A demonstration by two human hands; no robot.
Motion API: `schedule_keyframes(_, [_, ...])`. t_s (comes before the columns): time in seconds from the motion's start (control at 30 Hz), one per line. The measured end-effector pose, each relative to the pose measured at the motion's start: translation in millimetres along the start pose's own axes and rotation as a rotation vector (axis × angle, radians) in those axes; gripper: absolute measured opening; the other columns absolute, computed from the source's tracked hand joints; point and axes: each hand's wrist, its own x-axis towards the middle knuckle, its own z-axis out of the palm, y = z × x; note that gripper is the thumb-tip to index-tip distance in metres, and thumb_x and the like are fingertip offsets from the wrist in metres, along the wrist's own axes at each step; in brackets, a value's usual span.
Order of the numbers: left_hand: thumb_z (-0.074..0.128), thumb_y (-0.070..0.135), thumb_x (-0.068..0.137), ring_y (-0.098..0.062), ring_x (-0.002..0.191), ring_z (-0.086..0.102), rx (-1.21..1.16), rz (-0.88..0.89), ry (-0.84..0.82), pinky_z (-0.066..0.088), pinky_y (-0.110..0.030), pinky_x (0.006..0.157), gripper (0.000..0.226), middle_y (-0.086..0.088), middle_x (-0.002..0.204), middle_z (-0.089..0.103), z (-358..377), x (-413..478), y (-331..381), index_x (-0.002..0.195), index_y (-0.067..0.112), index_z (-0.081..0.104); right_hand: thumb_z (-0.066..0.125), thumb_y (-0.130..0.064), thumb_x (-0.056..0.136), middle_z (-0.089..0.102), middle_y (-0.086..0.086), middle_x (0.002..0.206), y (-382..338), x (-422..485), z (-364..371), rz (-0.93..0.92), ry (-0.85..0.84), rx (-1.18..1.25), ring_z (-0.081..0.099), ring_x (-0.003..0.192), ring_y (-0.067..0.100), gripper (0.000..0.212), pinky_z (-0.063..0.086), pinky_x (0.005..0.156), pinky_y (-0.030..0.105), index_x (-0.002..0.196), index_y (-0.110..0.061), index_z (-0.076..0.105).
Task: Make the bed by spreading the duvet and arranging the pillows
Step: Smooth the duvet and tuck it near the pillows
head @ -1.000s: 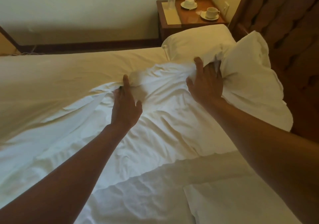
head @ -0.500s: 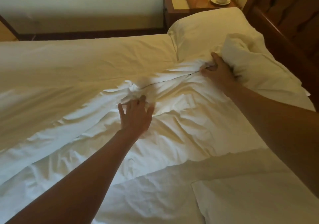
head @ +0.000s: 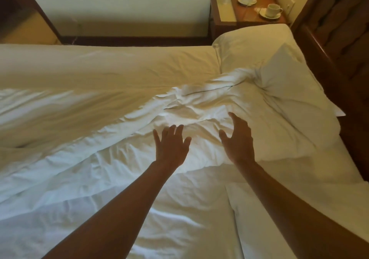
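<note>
Both hands are empty. The left hand has its fingers spread straight and the right hand is loosely splayed, both over the crumpled middle of the duvet. Whether they press it I cannot tell. The duvet lies across the bed from nine o'clock to the centre, smooth on the far side and bunched near the hands. Two pillows sit at one to two o'clock by the headboard: the far pillow lies flat, and the near pillow touches the bunched duvet. I'd judge it about halfway, with smoothing the duvet and squaring the pillows left.

Dim warm light, soft wide-angle blur.
</note>
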Motion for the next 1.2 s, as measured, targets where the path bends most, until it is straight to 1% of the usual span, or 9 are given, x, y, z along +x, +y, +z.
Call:
schedule_keyframes(0.1, [0.034,0.047,0.104,-0.022,0.149,0.017,-0.035,-0.037,-0.011,0.002,-0.052,0.122,0.055,-0.001,0.16,0.027,-17,-48,-13,0.153,0.025,0.027,0.06,-0.031,0.095,0.039,0.003,0.151,-24,-48,-16,0.033,-0.09,0.047,0.039,0.137,0.025,0.064,0.035,0.111,0.044,0.151,-0.028,0.031])
schedule_keyframes(0.23, [0.036,0.048,0.103,-0.025,0.15,0.013,-0.046,-0.07,-0.014,0.016,-0.046,0.121,0.053,-0.004,0.162,0.021,-50,-123,-27,0.151,0.024,0.035,0.061,-0.034,0.093,0.04,0.001,0.152,-63,-115,-38,0.042,-0.139,0.104,0.039,0.139,0.024,0.066,0.035,0.113,0.046,0.151,-0.029,0.031])
schedule_keyframes(0.37, [0.037,0.047,0.103,-0.024,0.15,0.013,-0.127,-0.078,-0.003,0.018,-0.044,0.12,0.052,-0.003,0.161,0.024,-90,-196,-32,0.15,0.023,0.036,0.063,-0.036,0.092,0.042,0.003,0.151,-106,-184,-62,0.047,-0.198,0.127,0.04,0.138,0.024,0.066,0.035,0.112,0.046,0.15,-0.029,0.033])
schedule_keyframes(0.53, [0.041,0.045,0.103,-0.024,0.15,0.013,-0.189,-0.112,0.004,0.018,-0.044,0.12,0.051,-0.002,0.16,0.027,-139,-277,-51,0.149,0.024,0.038,0.065,-0.039,0.091,0.037,0.0,0.154,-155,-260,-88,0.03,-0.261,0.105,0.03,0.142,0.024,0.066,0.03,0.114,0.044,0.149,-0.027,0.036])
schedule_keyframes(0.67, [0.041,0.047,0.102,-0.023,0.148,0.019,-0.197,-0.179,0.068,0.022,-0.042,0.119,0.052,-0.003,0.158,0.032,-176,-336,-77,0.149,0.023,0.04,0.065,-0.042,0.09,0.036,-0.001,0.154,-198,-306,-101,-0.031,-0.338,0.097,0.031,0.142,0.021,0.068,0.031,0.115,0.045,0.15,-0.028,0.034])
schedule_keyframes(0.77, [0.042,0.047,0.102,-0.023,0.147,0.024,-0.204,-0.261,0.118,0.024,-0.042,0.118,0.053,-0.003,0.156,0.037,-198,-384,-102,0.148,0.022,0.041,0.065,-0.044,0.089,0.036,-0.002,0.155,-233,-337,-100,-0.11,-0.426,0.12,0.033,0.142,0.019,0.07,0.031,0.115,0.047,0.15,-0.03,0.034])
schedule_keyframes(0.93, [0.045,0.045,0.101,-0.022,0.145,0.028,-0.26,-0.434,0.224,0.026,-0.041,0.117,0.053,-0.001,0.153,0.042,-228,-459,-149,0.148,0.022,0.041,0.063,-0.045,0.09,0.036,-0.001,0.155,-298,-380,-84,-0.263,-0.552,0.118,0.033,0.143,0.02,0.068,0.031,0.115,0.046,0.15,-0.03,0.034])
schedule_keyframes(1.03, [0.045,0.046,0.101,-0.023,0.144,0.029,-0.272,-0.546,0.288,0.027,-0.042,0.116,0.053,-0.002,0.152,0.042,-247,-504,-181,0.148,0.021,0.041,0.064,-0.046,0.09,0.038,0.0,0.155,-343,-416,-67,-0.386,-0.618,0.1,0.035,0.142,0.021,0.068,0.031,0.115,0.048,0.149,-0.028,0.034])
schedule_keyframes(1.2, [0.046,0.045,0.1,-0.022,0.143,0.032,-0.318,-0.746,0.363,0.027,-0.041,0.116,0.054,-0.002,0.152,0.044,-259,-591,-246,0.148,0.02,0.041,0.066,-0.046,0.09,0.042,0.003,0.152,-414,-495,-29,-0.589,-0.75,0.085,0.039,0.14,0.022,0.069,0.034,0.113,0.045,0.149,-0.022,0.038])
